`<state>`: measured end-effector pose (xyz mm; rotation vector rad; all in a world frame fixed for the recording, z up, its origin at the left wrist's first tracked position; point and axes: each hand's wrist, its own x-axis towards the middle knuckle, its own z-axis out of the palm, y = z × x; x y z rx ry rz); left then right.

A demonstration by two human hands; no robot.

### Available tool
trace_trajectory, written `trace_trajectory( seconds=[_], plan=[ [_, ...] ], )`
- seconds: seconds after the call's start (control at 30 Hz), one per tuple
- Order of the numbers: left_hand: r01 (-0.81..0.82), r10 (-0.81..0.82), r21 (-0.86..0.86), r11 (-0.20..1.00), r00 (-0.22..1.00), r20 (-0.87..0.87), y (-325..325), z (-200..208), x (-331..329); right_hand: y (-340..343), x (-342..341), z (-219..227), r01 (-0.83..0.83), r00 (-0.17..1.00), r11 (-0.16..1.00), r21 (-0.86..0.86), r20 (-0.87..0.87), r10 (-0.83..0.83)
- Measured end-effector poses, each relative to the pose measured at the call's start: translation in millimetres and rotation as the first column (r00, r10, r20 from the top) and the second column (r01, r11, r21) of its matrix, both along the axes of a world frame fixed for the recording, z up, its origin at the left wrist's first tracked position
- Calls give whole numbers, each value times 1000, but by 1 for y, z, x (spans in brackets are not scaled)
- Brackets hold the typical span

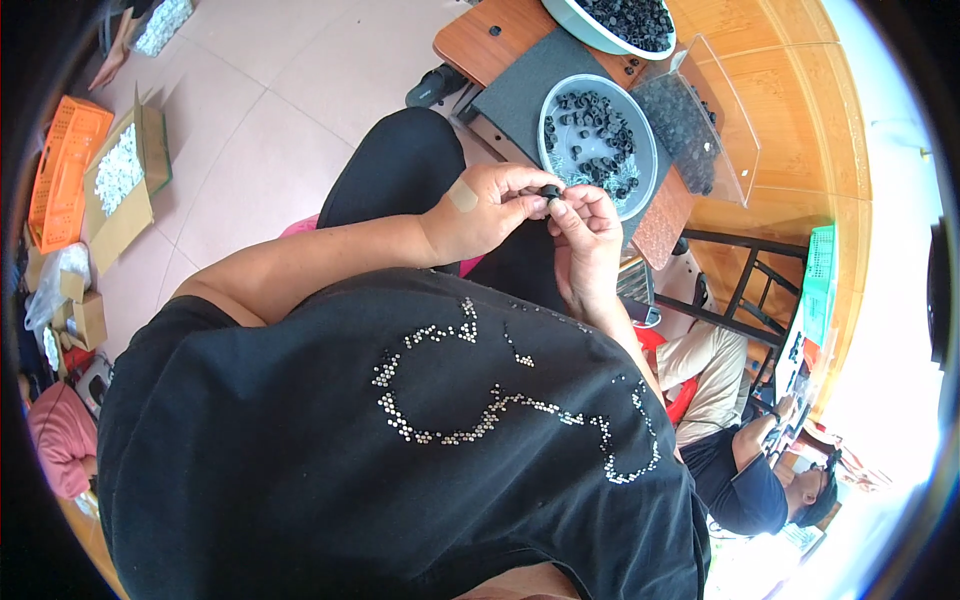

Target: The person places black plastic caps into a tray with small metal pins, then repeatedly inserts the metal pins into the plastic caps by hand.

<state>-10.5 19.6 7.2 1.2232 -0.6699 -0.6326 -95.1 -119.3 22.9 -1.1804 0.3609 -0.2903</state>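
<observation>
Between my fingertips is a small black part (550, 192), perhaps rubber or plastic; its exact kind is too small to make out. My left hand (485, 208), with a beige plaster on its back, pinches the part from the left. From the right, the thumb and fingers of my right hand (588, 238) close on the same part. Just beyond my hands stands a round, pale bowl (548, 112) holding many loose black parts (600, 130) and some greenish bits near its lower side.
A second pale basin (590, 38) heaped with black parts sits farther off, beside a clear plastic box (735, 130). Both bowls rest on a brown table (485, 45). Leftward on the floor are an orange crate (70, 165) and a carton (125, 225) of white pieces. Another person (745, 480) sits at right.
</observation>
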Motion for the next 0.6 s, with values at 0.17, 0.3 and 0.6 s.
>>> trace_trajectory(
  seconds=[0.17,0.3,0.6],
  plan=[
    [-78,77,12,997,995,57,1,1,-2,1,1,-5,-11,1000,998,-54,10,12],
    [-63,59,23,998,986,155,3,-1,-1,3,-1,-2,-81,997,994,-67,1,81],
    [-26,33,46,999,985,-168,0,2,-11,2,-1,-18,-94,988,969,-230,95,119]
  ],
)
